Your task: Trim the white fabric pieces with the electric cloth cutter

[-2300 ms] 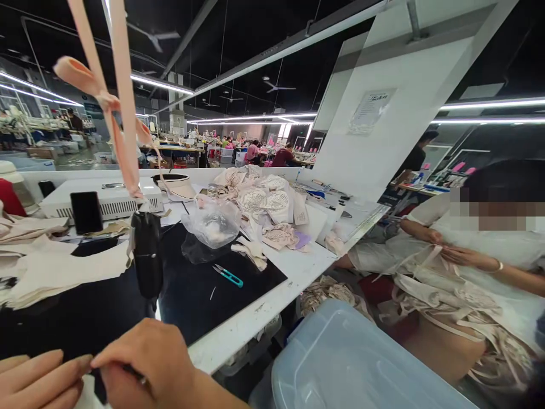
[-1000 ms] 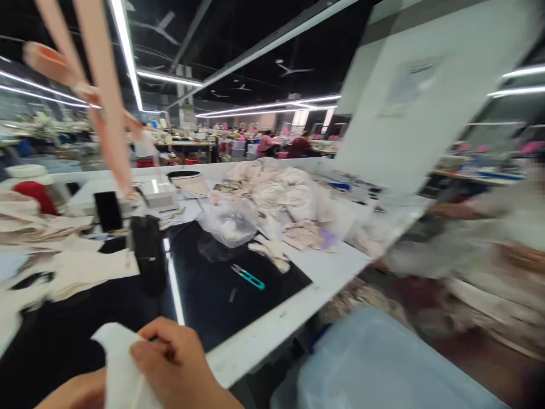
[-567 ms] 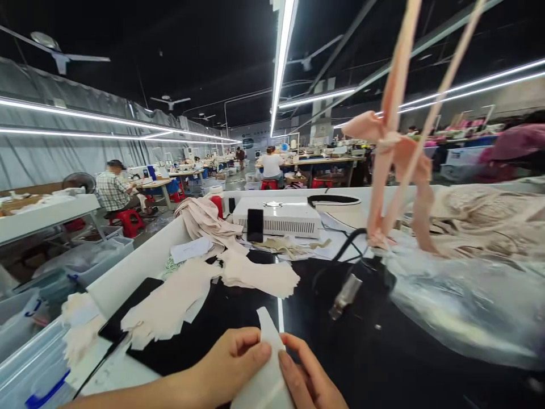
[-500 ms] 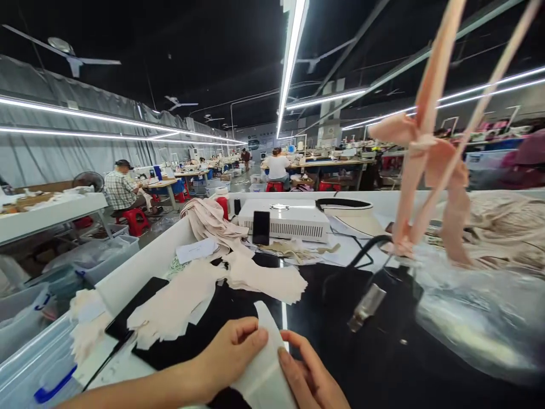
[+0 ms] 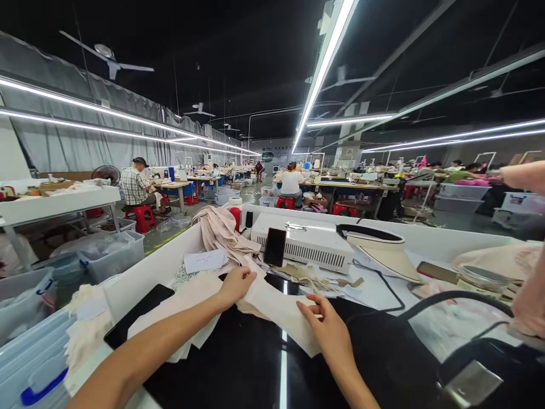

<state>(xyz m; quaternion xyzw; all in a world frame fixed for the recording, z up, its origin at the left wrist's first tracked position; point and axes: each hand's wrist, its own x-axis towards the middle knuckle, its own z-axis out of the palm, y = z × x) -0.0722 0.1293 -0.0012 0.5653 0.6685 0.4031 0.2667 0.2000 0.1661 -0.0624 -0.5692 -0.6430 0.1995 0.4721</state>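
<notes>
A pale, curved cut fabric piece [image 5: 279, 309] stretches between my two hands over the black tabletop [image 5: 238, 363]. My left hand [image 5: 236, 287] is closed on its left end, thumb and fingertips pressed together. At the right end, my right hand [image 5: 327, 326] holds the edge between thumb and fingers. The piece covers most of a stack of similar cut pieces, whose edge [image 5: 251, 309] shows beneath. Another stack of pale fabric pieces [image 5: 183, 304] lies to the left, partly behind my left forearm.
Beyond my hands are a phone [image 5: 275, 247], a white vented box [image 5: 306, 241], fabric scraps [image 5: 315, 275] and a cream visor [image 5: 378, 253]. Draped pink fabric [image 5: 221, 230] lies back left. A black cable [image 5: 451, 298] and peach fabric [image 5: 530, 295] occupy the right. Co-workers sit farther off.
Both hands have moved forward with the fabric piece, from near the front edge to over the right stack. They are farther apart, and the view has shifted.
</notes>
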